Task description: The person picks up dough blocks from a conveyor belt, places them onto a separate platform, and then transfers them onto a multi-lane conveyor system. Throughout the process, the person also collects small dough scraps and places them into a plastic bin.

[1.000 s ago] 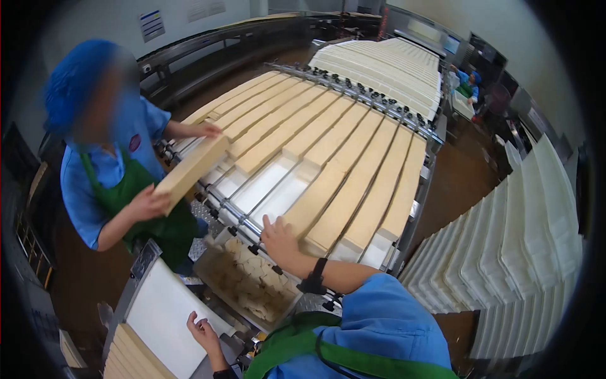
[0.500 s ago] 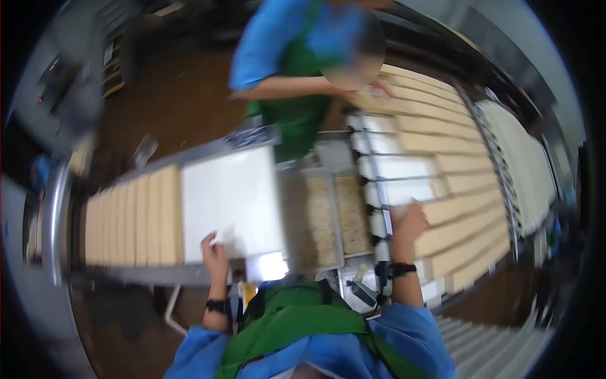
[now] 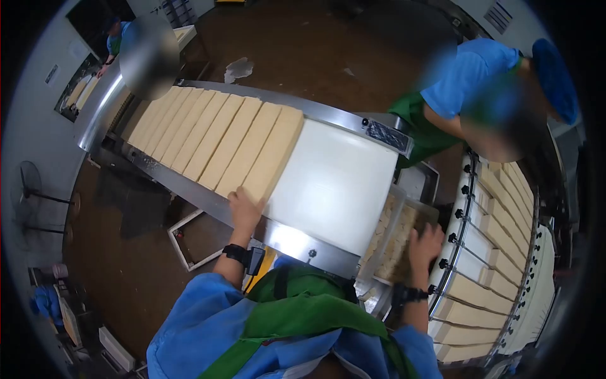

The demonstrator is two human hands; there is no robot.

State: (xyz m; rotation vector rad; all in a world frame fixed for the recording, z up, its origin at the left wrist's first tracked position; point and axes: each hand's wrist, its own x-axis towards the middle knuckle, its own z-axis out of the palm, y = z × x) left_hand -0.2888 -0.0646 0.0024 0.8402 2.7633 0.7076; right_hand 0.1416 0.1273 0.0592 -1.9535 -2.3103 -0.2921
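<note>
A row of long, pale beige slabs point(image 3: 218, 136) lies side by side on the white conveyor belt point(image 3: 338, 183). My left hand point(image 3: 245, 213) is at the near end of the rightmost slab point(image 3: 273, 158), its fingers on one side of that end and the thumb on the other. Over a tray of pale, flat pieces point(image 3: 394, 240), my right hand point(image 3: 426, 247) hangs with its fingers apart and nothing in them. To its right is a second row of beige slabs point(image 3: 480, 294) on another white conveyor point(image 3: 475, 240).
Across the belt, a co-worker in a blue shirt point(image 3: 470, 72) leans toward the second conveyor. Another person point(image 3: 115, 41) is at the far left. The belt's metal side rail point(image 3: 309, 243) runs close before me. A white frame point(image 3: 189, 243) stands below on the brown floor.
My view has turned left. My left hand has moved from above the bare belt to the rightmost slab's end. My right hand has left the second conveyor and is over the tray.
</note>
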